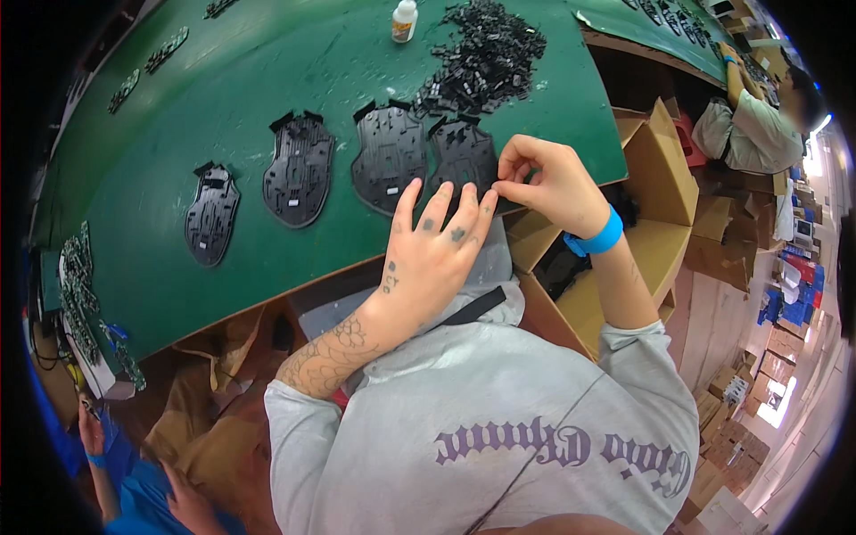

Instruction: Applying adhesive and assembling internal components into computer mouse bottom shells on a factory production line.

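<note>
Four black moulded plastic shells lie along the near edge of a green table. The rightmost shell (463, 153) is under both my hands. My left hand (435, 236) is open, its fingers spread and their tips resting at the shell's near edge. At the shell's right edge, my right hand (551, 183) is closed in a pinch, thumb against forefinger; anything between them is too small to make out. Just left of it is another shell (390, 152), partly behind my left fingertips. Further left lie a third shell (299, 169) and a smaller-looking fourth (212, 214).
Beyond the shells, a heap of small black parts (490, 58) covers the green table (312, 80), near a white bottle (404, 20). Circuit boards (78, 276) lie at the far left. An open cardboard box (664, 169) stands by my right arm. Other people work at both sides.
</note>
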Demonstrator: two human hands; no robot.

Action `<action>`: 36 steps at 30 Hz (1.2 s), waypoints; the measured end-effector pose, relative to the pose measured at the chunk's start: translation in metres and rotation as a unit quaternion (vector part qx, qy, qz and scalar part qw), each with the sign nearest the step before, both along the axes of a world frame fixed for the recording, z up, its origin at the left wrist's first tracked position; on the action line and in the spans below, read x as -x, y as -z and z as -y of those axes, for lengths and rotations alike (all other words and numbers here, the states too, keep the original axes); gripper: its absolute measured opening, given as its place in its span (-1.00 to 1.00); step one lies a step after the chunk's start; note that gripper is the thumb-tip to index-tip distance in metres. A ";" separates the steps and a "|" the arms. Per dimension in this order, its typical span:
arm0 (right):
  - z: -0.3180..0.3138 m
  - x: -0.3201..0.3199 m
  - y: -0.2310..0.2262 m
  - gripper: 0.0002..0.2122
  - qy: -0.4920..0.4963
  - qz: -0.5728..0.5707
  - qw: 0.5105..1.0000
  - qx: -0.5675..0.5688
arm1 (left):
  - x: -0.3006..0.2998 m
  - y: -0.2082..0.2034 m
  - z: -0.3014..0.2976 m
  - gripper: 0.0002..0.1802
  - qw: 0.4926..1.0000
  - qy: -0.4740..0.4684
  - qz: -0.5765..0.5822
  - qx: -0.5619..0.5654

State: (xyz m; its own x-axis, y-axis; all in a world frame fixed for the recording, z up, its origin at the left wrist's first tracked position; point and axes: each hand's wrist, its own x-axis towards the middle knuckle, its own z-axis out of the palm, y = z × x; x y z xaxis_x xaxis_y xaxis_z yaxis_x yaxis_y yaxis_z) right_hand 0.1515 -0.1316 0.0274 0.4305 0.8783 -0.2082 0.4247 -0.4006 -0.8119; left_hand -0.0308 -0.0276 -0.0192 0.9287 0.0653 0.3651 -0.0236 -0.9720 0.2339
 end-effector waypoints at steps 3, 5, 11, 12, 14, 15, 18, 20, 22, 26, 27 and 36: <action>0.008 -0.016 0.002 -0.90 0.101 -0.048 0.989 -0.093 | -0.001 0.001 0.003 -0.36 1.000 -0.001 0.006 -0.010; 0.010 -0.030 0.003 -0.85 0.231 -0.052 0.952 -0.196 | -0.005 0.002 0.004 -0.40 1.000 -0.003 0.020 -0.015; -0.003 -0.084 0.041 -0.86 0.225 0.174 0.940 -0.187 | -0.013 0.000 0.011 -0.55 0.998 -0.028 0.048 0.003; -0.005 -0.089 0.043 -0.86 0.226 0.175 0.940 -0.189 | -0.013 -0.002 0.012 -0.60 0.998 -0.037 0.047 0.030; -0.015 -0.090 0.040 -0.85 0.206 0.223 0.931 -0.201 | -0.011 0.005 0.017 -0.58 0.997 -0.053 0.058 0.009; -0.021 -0.090 0.037 -0.85 0.203 0.224 0.930 -0.207 | -0.011 0.006 0.018 -0.57 0.996 -0.065 0.065 0.004; -0.030 -0.091 0.035 -0.87 0.181 0.298 0.923 -0.164 | -0.008 0.007 0.021 -0.52 0.995 -0.077 0.067 -0.006; -0.035 -0.093 0.041 -0.90 0.116 0.384 0.893 -0.202 | -0.006 0.005 0.019 -0.47 0.996 -0.071 0.048 0.025; -0.033 -0.089 0.038 -0.93 0.113 0.393 0.895 -0.180 | -0.005 0.008 0.016 -0.40 0.996 -0.053 0.051 0.044; -0.028 -0.085 0.028 -0.94 0.125 0.333 0.920 -0.167 | -0.001 0.010 0.014 -0.41 0.995 -0.036 0.072 0.066; -0.028 -0.084 0.026 -0.94 0.124 0.334 0.916 -0.184 | 0.002 0.010 0.014 -0.41 0.994 -0.034 0.062 0.082; -0.029 -0.064 0.016 -0.93 0.142 0.222 0.941 -0.214 | 0.019 -0.002 -0.001 -0.45 0.970 -0.031 0.128 0.206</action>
